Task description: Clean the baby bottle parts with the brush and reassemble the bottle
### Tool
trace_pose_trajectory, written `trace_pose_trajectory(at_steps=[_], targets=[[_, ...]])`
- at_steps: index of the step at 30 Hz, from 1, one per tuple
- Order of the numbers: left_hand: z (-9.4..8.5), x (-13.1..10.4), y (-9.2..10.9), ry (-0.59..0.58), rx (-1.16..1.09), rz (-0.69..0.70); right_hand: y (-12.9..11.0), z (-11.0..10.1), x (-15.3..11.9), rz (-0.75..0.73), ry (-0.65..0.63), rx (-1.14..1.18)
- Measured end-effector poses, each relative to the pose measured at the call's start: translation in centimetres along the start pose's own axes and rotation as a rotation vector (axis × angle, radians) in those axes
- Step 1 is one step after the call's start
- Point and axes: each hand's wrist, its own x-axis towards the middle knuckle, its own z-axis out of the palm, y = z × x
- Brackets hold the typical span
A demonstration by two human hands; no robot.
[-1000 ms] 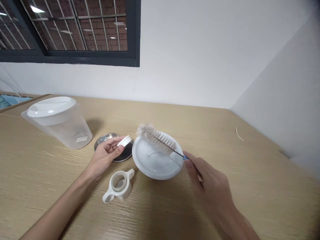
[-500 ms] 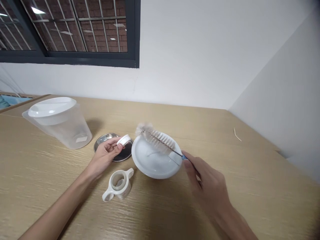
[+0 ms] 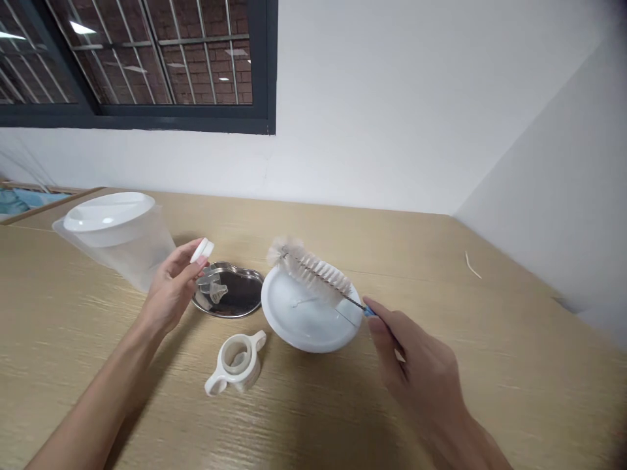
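Brush (image 3: 318, 277) and cap (image 3: 202, 250) are held well apart in my two hands above a wood-grained table (image 3: 416, 254), with a white bowl (image 3: 313, 336) as the centerpiece. My right hand (image 3: 416, 359), at the near right of the bowl, is closed around the brush's handle, a bit of blue showing by the thumb; the pale bristles slant across the bowl, their tip reaching its far left edge. Whether they touch the bowl, I cannot tell. My left hand (image 3: 171, 287), to the left of the bowl and clear of it, pinches the small white cap between thumb and fingers. Just left of the bowl lies a shiny metal tray (image 3: 245, 292) with a clear bottle nipple (image 3: 218, 292) in it. At the near left of the bowl, a cream ring with two handles (image 3: 247, 375) rests on the table. Farther left of the bowl stands a lidded plastic pitcher (image 3: 125, 251), partly covered by my hand. Well to the right of the bowl is a thin pale strip (image 3: 471, 266). Beyond the bowl rises a white wall (image 3: 372, 98), a barred window (image 3: 186, 121) up to the left.
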Motion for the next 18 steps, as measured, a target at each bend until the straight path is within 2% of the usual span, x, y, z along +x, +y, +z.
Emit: trace_pose_trajectory(at_steps=[6, 11, 13, 18], targets=[[-0.5, 0.6, -1.1, 0.061, 0.141, 0.027, -0.1, -0.3, 0.0, 0.018, 0.012, -0.014], [-0.4, 0.6, -2.0, 0.054, 0.254, 0.108, 0.4, 0.0, -0.2, 0.058, -0.013, 0.001], [-0.4, 0.5, -2.3, 0.029, 0.423, 0.166, 0.6, 0.0, -0.2, 0.068, -0.011, 0.003], [-0.4, 0.2, -3.2, -0.104, 1.077, 0.299, 0.7, -0.1, -0.4, 0.052, 0.015, -0.004]])
